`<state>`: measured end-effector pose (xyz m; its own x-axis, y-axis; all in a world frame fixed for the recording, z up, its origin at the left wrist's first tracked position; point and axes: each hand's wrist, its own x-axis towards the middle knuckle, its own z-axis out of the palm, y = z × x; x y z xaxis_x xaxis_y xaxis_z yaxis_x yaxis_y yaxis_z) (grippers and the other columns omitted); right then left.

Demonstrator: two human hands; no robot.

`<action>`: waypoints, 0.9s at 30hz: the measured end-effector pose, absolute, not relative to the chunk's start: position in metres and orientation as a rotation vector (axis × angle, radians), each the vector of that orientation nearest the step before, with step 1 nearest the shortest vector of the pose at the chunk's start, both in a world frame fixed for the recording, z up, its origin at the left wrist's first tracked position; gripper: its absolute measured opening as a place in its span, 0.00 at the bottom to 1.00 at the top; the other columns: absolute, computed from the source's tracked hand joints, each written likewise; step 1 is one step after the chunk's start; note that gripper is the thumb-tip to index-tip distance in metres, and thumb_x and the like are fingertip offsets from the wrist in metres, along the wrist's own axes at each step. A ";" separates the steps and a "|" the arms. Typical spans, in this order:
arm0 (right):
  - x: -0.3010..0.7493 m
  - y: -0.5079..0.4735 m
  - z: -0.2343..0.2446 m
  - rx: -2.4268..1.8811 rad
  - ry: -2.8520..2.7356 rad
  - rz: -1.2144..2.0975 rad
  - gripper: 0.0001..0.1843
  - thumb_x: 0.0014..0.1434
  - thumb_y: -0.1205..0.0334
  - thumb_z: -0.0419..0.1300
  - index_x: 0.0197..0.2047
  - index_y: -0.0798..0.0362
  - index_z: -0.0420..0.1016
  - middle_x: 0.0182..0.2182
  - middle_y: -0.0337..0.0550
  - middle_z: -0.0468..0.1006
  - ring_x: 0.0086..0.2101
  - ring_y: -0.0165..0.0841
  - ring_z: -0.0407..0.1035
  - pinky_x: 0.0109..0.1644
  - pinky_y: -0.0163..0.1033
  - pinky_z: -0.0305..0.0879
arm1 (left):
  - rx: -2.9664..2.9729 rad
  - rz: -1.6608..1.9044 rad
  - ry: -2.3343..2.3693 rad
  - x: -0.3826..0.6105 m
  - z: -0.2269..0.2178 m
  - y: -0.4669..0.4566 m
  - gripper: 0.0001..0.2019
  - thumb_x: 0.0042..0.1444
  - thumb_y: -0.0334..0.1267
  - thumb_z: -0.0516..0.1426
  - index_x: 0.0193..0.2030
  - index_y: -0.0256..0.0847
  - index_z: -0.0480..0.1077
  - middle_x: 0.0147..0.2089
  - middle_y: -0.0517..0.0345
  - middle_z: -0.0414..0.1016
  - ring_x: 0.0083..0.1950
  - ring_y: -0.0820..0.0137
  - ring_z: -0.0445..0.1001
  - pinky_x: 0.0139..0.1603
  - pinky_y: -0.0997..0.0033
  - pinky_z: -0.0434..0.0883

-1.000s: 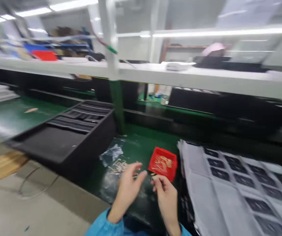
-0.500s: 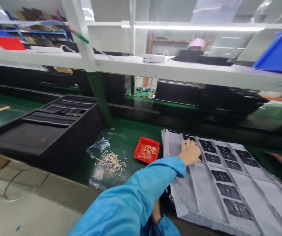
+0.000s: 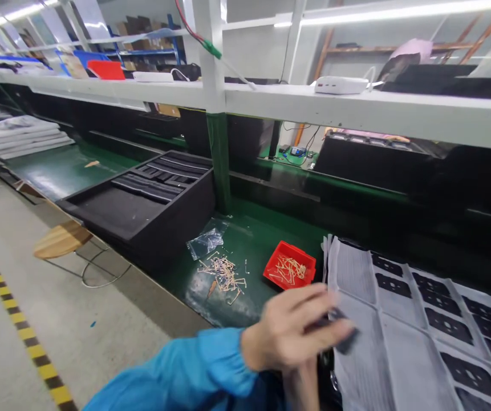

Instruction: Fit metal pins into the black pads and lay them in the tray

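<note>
My left hand [image 3: 288, 331], in a blue sleeve, is in front of the white compartment tray's left edge. Its thumb and fingers pinch a small black plate [image 3: 348, 337], blurred by motion. Below it my right hand [image 3: 304, 385] shows only in part; its fingers are hidden behind the left hand. To the right, the white compartment tray [image 3: 403, 354] holds several flat black plates with cutouts [image 3: 448, 325] in its pockets. A red bin [image 3: 285, 284] with thin cream-coloured pieces [image 3: 290, 268] stands just beyond my left hand.
Loose cream-coloured pieces [image 3: 223, 274] lie on the green bench [image 3: 249, 220] beside a clear plastic bag [image 3: 206, 242]. Farther left stands a large black foam box [image 3: 172, 228]. A green-wrapped post [image 3: 218, 160] supports the white shelf [image 3: 271, 103]. A wooden stool [image 3: 63, 240] is on the floor.
My left hand has come out of a tray pocket and back toward me, now with a black plate. The view has swung left; another person's hand at the right edge is out of view.
</note>
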<state>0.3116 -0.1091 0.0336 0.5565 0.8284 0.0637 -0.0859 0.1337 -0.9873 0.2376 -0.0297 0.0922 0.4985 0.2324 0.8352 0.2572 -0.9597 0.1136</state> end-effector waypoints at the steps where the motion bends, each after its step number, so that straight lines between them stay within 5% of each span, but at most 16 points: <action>1: 0.314 -0.111 0.030 -1.226 -0.732 0.808 0.18 0.64 0.40 0.65 0.40 0.47 0.81 0.51 0.47 0.82 0.48 0.41 0.78 0.47 0.46 0.79 | -2.621 -1.543 -0.611 0.207 0.084 -0.032 0.12 0.72 0.34 0.56 0.57 0.40 0.78 0.63 0.45 0.79 0.69 0.56 0.73 0.58 0.59 0.83; 3: 0.316 -0.114 0.029 -1.106 -0.729 0.986 0.22 0.56 0.37 0.70 0.28 0.47 0.79 0.53 0.47 0.83 0.52 0.46 0.79 0.46 0.45 0.79 | -2.539 -1.523 -0.802 0.163 0.069 -0.037 0.15 0.72 0.29 0.54 0.60 0.35 0.76 0.64 0.38 0.76 0.71 0.53 0.71 0.58 0.55 0.83; 6: 0.307 -0.112 0.041 -0.994 -0.721 1.282 0.15 0.57 0.45 0.73 0.30 0.47 0.82 0.60 0.48 0.79 0.58 0.45 0.75 0.53 0.43 0.77 | -2.500 -1.523 -0.891 0.140 0.053 -0.047 0.18 0.69 0.22 0.53 0.62 0.30 0.74 0.61 0.35 0.78 0.70 0.51 0.73 0.60 0.53 0.82; 12: 0.278 -0.095 0.052 -1.208 -0.775 1.180 0.15 0.58 0.46 0.72 0.34 0.50 0.85 0.46 0.47 0.81 0.44 0.36 0.79 0.49 0.36 0.76 | -2.690 -1.774 -1.265 0.138 0.046 -0.078 0.36 0.62 0.19 0.53 0.76 0.44 0.61 0.71 0.44 0.71 0.73 0.51 0.68 0.68 0.47 0.76; 16: 0.278 -0.095 0.042 -1.285 -0.821 1.105 0.15 0.61 0.47 0.70 0.34 0.51 0.84 0.40 0.44 0.79 0.39 0.31 0.76 0.44 0.30 0.74 | -2.587 -2.172 -1.768 0.128 0.059 -0.088 0.33 0.66 0.28 0.55 0.76 0.45 0.58 0.78 0.41 0.56 0.77 0.46 0.61 0.70 0.45 0.72; 19: 0.282 -0.097 0.042 -1.312 -0.827 1.106 0.14 0.62 0.48 0.69 0.34 0.50 0.83 0.39 0.42 0.78 0.39 0.30 0.75 0.43 0.29 0.73 | -2.656 -2.270 -2.374 0.128 0.073 -0.082 0.21 0.67 0.34 0.59 0.66 0.42 0.71 0.62 0.40 0.78 0.53 0.56 0.85 0.47 0.63 0.86; 21: 0.284 -0.097 0.046 -1.326 -0.838 1.106 0.14 0.62 0.48 0.69 0.34 0.50 0.84 0.40 0.42 0.78 0.40 0.31 0.75 0.45 0.30 0.73 | -2.750 -2.235 -2.711 0.131 0.080 -0.078 0.14 0.67 0.37 0.59 0.57 0.37 0.76 0.42 0.47 0.85 0.33 0.66 0.86 0.32 0.73 0.83; 23: 0.284 -0.096 0.051 -1.359 -0.865 1.071 0.14 0.62 0.48 0.69 0.34 0.50 0.84 0.42 0.44 0.78 0.44 0.33 0.76 0.48 0.31 0.73 | -2.707 -2.297 -2.828 0.134 0.084 -0.076 0.14 0.67 0.38 0.60 0.56 0.35 0.75 0.36 0.51 0.85 0.30 0.68 0.84 0.31 0.75 0.82; 27: 0.282 -0.097 0.061 -1.471 -0.952 0.945 0.15 0.64 0.46 0.66 0.35 0.49 0.83 0.44 0.46 0.80 0.47 0.35 0.76 0.52 0.36 0.73 | -2.697 -2.297 -2.838 0.140 0.087 -0.079 0.14 0.66 0.38 0.61 0.56 0.36 0.74 0.43 0.48 0.86 0.37 0.66 0.87 0.41 0.70 0.85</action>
